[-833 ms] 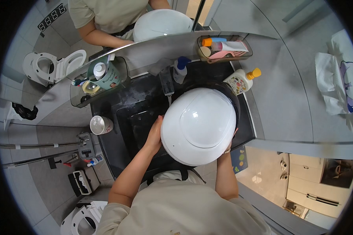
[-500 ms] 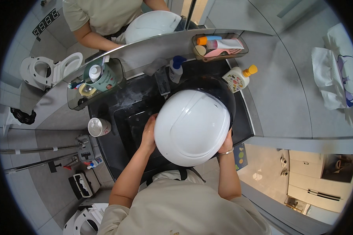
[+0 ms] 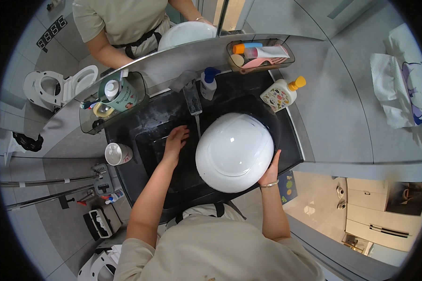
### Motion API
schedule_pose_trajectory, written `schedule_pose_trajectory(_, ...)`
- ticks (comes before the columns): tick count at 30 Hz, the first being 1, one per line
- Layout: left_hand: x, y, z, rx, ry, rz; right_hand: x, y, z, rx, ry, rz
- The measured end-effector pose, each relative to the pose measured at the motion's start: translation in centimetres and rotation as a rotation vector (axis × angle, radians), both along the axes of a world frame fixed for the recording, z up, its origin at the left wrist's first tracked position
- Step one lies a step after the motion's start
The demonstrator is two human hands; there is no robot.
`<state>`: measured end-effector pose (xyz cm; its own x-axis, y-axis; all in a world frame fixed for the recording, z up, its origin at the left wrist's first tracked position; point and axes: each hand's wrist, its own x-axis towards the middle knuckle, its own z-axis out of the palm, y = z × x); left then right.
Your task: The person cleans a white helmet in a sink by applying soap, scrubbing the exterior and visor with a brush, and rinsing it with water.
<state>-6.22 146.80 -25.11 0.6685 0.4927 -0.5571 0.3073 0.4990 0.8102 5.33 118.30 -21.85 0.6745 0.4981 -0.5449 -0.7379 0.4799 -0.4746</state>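
A white helmet (image 3: 234,152) with a dark visor (image 3: 269,119) is tilted over the right part of the black sink (image 3: 150,161). My right hand (image 3: 271,171) grips its lower right edge, with the fingers partly hidden beneath it. Apart from the helmet, my left hand (image 3: 175,143) is open above the basin, fingers stretched toward the faucet (image 3: 192,99). A thin stream of water (image 3: 197,125) falls from the spout between that hand and the helmet.
Behind the faucet stands a blue-topped pump bottle (image 3: 208,84); a yellow-capped bottle (image 3: 279,95) is at the right. A white cup (image 3: 118,154) sits on the left rim. Wall trays hold toiletries (image 3: 262,51) and a green cup (image 3: 125,99). A mirror (image 3: 126,28) rises behind.
My left hand has let go of the helmet and moved up toward the faucet. The helmet has shifted slightly right in my right hand, and running water now shows.
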Motion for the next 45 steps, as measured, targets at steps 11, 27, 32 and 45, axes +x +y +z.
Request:
schedule_pose_trajectory(11, 0.4, -1.1, -3.8, -0.359, 0.171, -0.07, -0.8, 4.1, -6.1, 0.04, -0.034, -0.119)
schedule_pose_trajectory(27, -1.3, 2.5, -6.5, -0.548, 0.221, 0.056, -3.4, 11.1, -5.8, -0.202, 0.169, -0.261)
schedule_pose_trajectory(32, -1.8, 2.7, -6.8, -0.55, 0.155, -0.02, -3.5, 12.2, -5.2, -0.373, 0.037, -0.279)
schedule_pose_trajectory(45, -5.0, 3.3, -5.7, -0.491, 0.133, 0.102, -4.9, 14.3, -3.0, -0.364, 0.041, -0.169)
